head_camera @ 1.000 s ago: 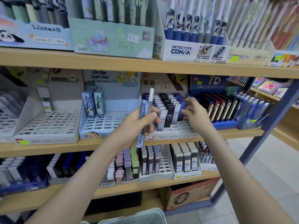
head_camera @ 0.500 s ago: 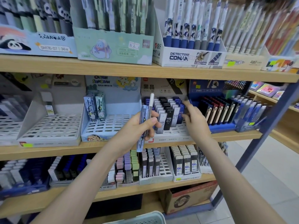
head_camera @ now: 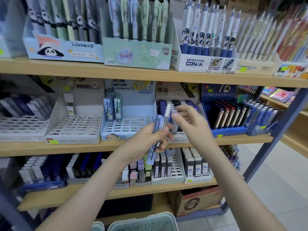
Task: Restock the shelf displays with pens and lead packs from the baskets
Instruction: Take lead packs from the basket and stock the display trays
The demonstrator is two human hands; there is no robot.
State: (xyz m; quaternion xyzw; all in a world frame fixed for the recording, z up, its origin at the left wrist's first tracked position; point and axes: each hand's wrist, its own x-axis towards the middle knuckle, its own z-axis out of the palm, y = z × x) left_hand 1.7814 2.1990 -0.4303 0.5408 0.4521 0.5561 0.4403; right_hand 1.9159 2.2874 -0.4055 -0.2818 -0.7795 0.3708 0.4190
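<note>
My left hand [head_camera: 145,140] grips a pen with a white cap [head_camera: 167,110] and a blue lead pack [head_camera: 151,155], both held upright in front of the middle shelf. Just right of the pen's top hovers my right hand [head_camera: 195,127], blurred, with its fingers loosely spread and nothing seen in them. Behind both hands stands the white display tray [head_camera: 176,91] with rows of black, white and blue HB lead packs. Left of it, a cartoon tray [head_camera: 128,129] holds a few patterned packs [head_camera: 113,110] at its back left.
A pale green basket [head_camera: 143,222] sits at the bottom edge below my arms. Pen boxes line the top shelf [head_camera: 150,75]. A blue tray of dark packs [head_camera: 228,114] is to the right. A cardboard box [head_camera: 195,200] sits on the floor shelf.
My right hand has drawn back from the lead pack tray toward the pen in my left hand. The left hand with pen and pack has stayed roughly in place.
</note>
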